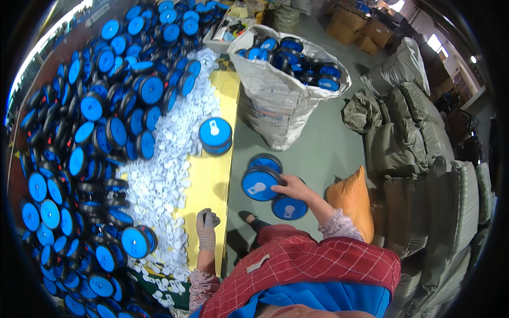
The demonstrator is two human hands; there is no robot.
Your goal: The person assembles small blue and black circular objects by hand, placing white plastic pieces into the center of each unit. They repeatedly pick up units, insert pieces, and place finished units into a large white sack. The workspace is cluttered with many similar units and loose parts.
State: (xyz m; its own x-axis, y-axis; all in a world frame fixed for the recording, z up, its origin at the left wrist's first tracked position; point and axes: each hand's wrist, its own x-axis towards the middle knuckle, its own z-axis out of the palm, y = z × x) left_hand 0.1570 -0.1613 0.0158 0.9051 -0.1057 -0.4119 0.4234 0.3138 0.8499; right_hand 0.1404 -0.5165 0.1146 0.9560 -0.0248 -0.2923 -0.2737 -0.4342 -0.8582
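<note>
My right hand [293, 187] grips a cluster of blue wheels [261, 183] with black rims, held over the floor to the right of the yellow table [204, 180]. A white tag-shaped piece shows on the faces of the two nearer wheels; another wheel sits partly hidden behind. My left hand [207, 224], in a pale knit glove, is above the table's near right edge with its fingers curled; whether anything is in them is hidden. Another blue wheel pair [215, 133] stands on the table's right edge with a white piece on top.
Loose white pieces [159, 185] cover much of the table beside a large heap of blue wheels [93, 106]. An open white woven sack [275, 100] full of wheels stands ahead. An orange bag [352, 199] and stacked grey-green sacks [408, 206] are at right, cardboard boxes [344, 25] behind.
</note>
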